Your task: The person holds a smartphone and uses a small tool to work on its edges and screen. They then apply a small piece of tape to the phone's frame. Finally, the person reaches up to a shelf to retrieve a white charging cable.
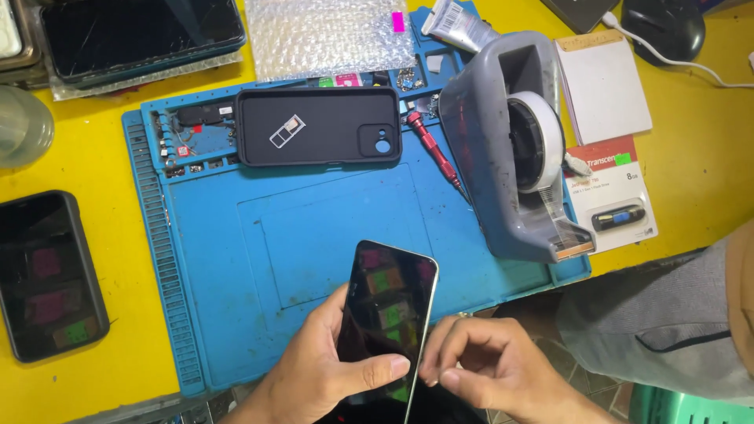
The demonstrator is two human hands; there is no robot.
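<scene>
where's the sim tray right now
In the head view the sim tray lies on the black case, at the blue mat's far edge, left of the red screwdriver.

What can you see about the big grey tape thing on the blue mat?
The grey tape dispenser stands on the right side of the blue work mat. Its heavy plastic-looking body is scuffed and dirty. A white roll of clear tape sits inside. The cutter end points toward the person. A red screwdriver lies beside it.

A dark phone screen (386,310) reflects coloured squares at centre bottom; another black screen (49,275) lies far left; a red-and-white blister package (614,192) sits right of the mat
</scene>
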